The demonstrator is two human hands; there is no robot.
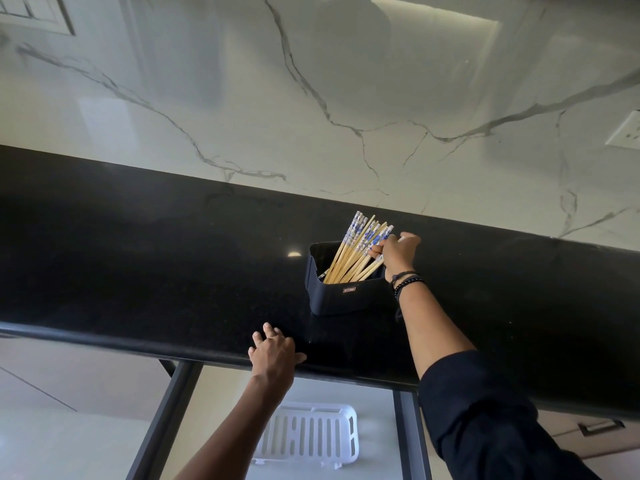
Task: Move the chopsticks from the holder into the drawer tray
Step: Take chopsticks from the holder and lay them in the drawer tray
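my right hand pinching chopsticks in the black holder, near the countertop's front edge, my left hand lying open, flat on that edge, white tray sitting in the drawer below

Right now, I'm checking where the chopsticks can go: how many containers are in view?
2. The dark holder stands on the black counter with the chopsticks in it; the white slotted tray lies in the open drawer below. Others may be hidden.

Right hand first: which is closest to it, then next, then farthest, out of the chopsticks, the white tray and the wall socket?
1. The chopsticks: the right hand touches them, in the black holder.
2. The white tray: down below the counter, in the open drawer.
3. The wall socket: up at the far right edge.
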